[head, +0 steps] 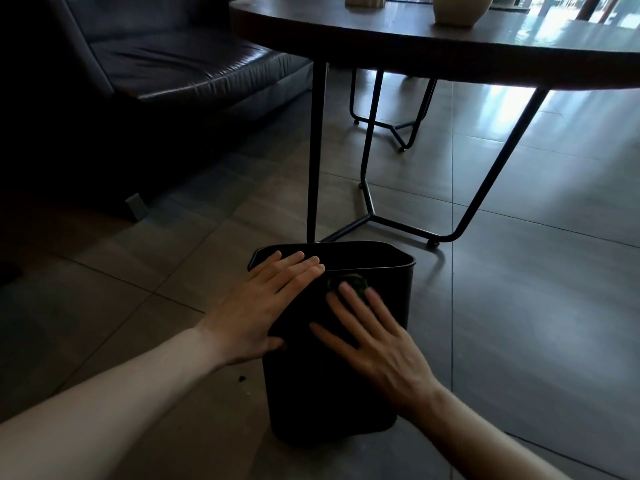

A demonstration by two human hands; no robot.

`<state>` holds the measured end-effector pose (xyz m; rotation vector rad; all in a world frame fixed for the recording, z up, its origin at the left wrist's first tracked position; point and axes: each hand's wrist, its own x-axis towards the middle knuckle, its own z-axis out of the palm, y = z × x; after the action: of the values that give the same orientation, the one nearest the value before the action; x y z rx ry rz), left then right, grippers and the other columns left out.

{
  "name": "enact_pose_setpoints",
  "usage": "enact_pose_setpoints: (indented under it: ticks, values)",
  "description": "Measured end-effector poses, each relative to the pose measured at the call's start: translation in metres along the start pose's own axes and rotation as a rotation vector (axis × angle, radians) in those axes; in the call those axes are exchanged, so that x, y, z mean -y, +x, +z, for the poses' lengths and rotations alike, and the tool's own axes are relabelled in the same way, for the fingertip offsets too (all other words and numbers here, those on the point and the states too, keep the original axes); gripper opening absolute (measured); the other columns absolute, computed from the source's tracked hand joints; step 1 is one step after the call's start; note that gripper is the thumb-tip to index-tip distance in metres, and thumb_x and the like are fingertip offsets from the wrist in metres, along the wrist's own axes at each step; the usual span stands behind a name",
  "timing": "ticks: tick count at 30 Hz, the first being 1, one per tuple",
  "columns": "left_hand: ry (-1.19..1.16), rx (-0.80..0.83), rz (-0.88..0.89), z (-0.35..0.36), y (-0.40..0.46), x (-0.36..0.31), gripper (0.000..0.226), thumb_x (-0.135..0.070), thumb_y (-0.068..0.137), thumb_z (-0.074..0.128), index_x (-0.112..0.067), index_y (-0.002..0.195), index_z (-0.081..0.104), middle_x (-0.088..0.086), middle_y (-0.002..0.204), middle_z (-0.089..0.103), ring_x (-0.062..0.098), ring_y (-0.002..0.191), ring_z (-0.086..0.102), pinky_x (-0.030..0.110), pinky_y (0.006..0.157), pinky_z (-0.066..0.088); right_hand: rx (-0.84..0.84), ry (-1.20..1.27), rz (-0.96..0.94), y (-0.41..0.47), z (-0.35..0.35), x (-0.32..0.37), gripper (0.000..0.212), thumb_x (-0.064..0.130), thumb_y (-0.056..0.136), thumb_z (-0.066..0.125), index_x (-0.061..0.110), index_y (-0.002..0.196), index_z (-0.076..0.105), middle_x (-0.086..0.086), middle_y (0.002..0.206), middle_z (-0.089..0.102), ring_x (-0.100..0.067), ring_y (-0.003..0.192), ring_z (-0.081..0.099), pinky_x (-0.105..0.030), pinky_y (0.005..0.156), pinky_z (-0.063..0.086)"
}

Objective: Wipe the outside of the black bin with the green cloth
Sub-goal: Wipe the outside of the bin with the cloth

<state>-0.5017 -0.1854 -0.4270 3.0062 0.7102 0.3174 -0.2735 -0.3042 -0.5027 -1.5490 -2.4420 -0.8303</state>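
1. Black plastic forms the bin (332, 386), which stands on the grey tiled floor (519, 306), just in front of the thin metal legs (316, 150) of a round table (415, 46).
2. The left hand (263, 303) is laid flat on the bin's left wall near the rim, fingers straight and close together, thumb pressed against the side.
3. The right hand (374, 337) is spread flat on the near wall, fingers fanned apart, with the green cloth (356, 284) pressed beneath the fingertips just below the rim.
4. Only a small dark-green patch of the cloth is seen; the rest is covered by the fingers or lost against the dark wall.
5. A dark leather sofa (166, 64) is seen toward the far left, well apart from the bin.
6. Two pale vessels (460, 10) are stood on the tabletop near its far edge, both cut off by the top of the frame.
7. A second wire frame (391, 123) is seen behind the table legs.
8. A few small crumbs (241, 378) are scattered on the floor just beside the bin's left base.
9. The bin's inside is too dark to be made out.
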Motion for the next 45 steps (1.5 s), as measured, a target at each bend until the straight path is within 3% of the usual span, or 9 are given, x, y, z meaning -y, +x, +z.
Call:
enact_pose_setpoints:
  ticks: [5, 12, 15, 19, 24, 28, 33, 42, 45]
  values:
    - [-0.019, -0.004, 0.002, 0.0, -0.001, 0.0, 0.12, -0.032, 0.065, 0.089, -0.017, 0.161, 0.018, -0.003, 0.168, 0.017, 0.016, 0.156, 0.007, 0.041, 0.128, 0.012, -0.029, 0.168, 0.106, 0.008, 0.002, 0.005, 0.05, 0.036, 0.108, 0.047, 0.019, 0.154, 0.041, -0.022, 0.159, 0.037, -0.04, 0.155, 0.017, -0.057, 0.124, 0.023]
    - [-0.017, 0.018, 0.02, 0.0, -0.003, -0.002, 0.127, -0.041, 0.063, 0.092, -0.017, 0.161, 0.015, -0.004, 0.168, 0.014, 0.017, 0.157, 0.006, 0.04, 0.128, 0.008, 0.028, 0.104, -0.197, -0.028, 0.008, 0.032, 0.042, 0.012, 0.11, 0.03, 0.02, 0.145, 0.052, -0.01, 0.137, 0.059, -0.029, 0.131, 0.057, -0.045, 0.122, 0.029]
    - [-0.015, -0.02, 0.026, 0.001, -0.003, -0.003, 0.115, -0.036, 0.069, 0.087, -0.015, 0.16, 0.02, -0.002, 0.167, 0.019, 0.018, 0.156, 0.01, 0.043, 0.127, 0.014, -0.083, 0.152, -0.049, -0.007, 0.0, 0.019, 0.041, 0.021, 0.106, 0.044, 0.021, 0.147, 0.049, -0.015, 0.146, 0.042, -0.034, 0.139, 0.043, -0.044, 0.117, 0.04]
    - [-0.02, -0.055, 0.017, 0.002, -0.002, -0.003, 0.107, -0.037, 0.074, 0.084, -0.014, 0.159, 0.023, -0.001, 0.166, 0.024, 0.017, 0.156, 0.014, 0.039, 0.127, 0.012, -0.094, 0.198, 0.12, 0.017, -0.005, 0.003, 0.052, 0.035, 0.106, 0.05, 0.02, 0.154, 0.04, -0.027, 0.165, 0.018, -0.041, 0.156, 0.012, -0.05, 0.126, 0.018]
    - [-0.012, -0.019, 0.021, 0.003, -0.003, -0.001, 0.123, -0.036, 0.062, 0.09, -0.017, 0.16, 0.019, -0.003, 0.167, 0.019, 0.015, 0.156, 0.01, 0.036, 0.128, 0.007, -0.051, 0.135, 0.038, -0.012, 0.016, 0.025, 0.056, 0.03, 0.107, 0.05, 0.018, 0.158, 0.032, -0.025, 0.165, 0.024, -0.039, 0.155, 0.017, -0.061, 0.125, 0.014]
    - [-0.015, -0.008, 0.019, 0.003, -0.003, -0.001, 0.129, -0.042, 0.058, 0.093, -0.017, 0.16, 0.019, -0.003, 0.167, 0.019, 0.016, 0.156, 0.01, 0.034, 0.127, 0.004, 0.071, 0.13, -0.232, -0.04, 0.024, 0.033, 0.052, 0.02, 0.107, 0.035, 0.023, 0.159, 0.03, -0.017, 0.167, 0.024, -0.033, 0.157, 0.011, -0.05, 0.124, 0.025]
    - [-0.008, -0.026, 0.013, 0.003, -0.002, -0.001, 0.12, -0.039, 0.064, 0.089, -0.015, 0.16, 0.021, -0.001, 0.166, 0.022, 0.017, 0.156, 0.011, 0.039, 0.127, 0.01, -0.049, 0.202, 0.041, -0.013, 0.011, 0.001, 0.067, 0.039, 0.104, 0.055, 0.028, 0.161, 0.023, -0.017, 0.166, 0.026, -0.034, 0.156, 0.018, -0.05, 0.127, 0.019]
    - [0.0, 0.002, 0.011, 0.001, -0.002, -0.003, 0.128, -0.043, 0.059, 0.093, -0.017, 0.16, 0.02, -0.003, 0.167, 0.021, 0.016, 0.156, 0.012, 0.039, 0.127, 0.011, 0.056, 0.154, -0.203, -0.039, 0.016, 0.026, 0.032, 0.022, 0.104, 0.047, 0.028, 0.132, 0.059, -0.015, 0.162, 0.036, -0.035, 0.154, 0.025, -0.05, 0.117, 0.038]
    - [-0.001, -0.003, -0.002, 0.001, 0.0, -0.002, 0.129, -0.042, 0.058, 0.094, -0.017, 0.16, 0.019, -0.003, 0.167, 0.021, 0.017, 0.156, 0.011, 0.04, 0.127, 0.011, -0.018, 0.185, -0.086, -0.026, 0.009, 0.006, 0.035, 0.024, 0.101, 0.058, 0.026, 0.136, 0.06, -0.016, 0.161, 0.038, -0.036, 0.153, 0.028, -0.05, 0.119, 0.036]
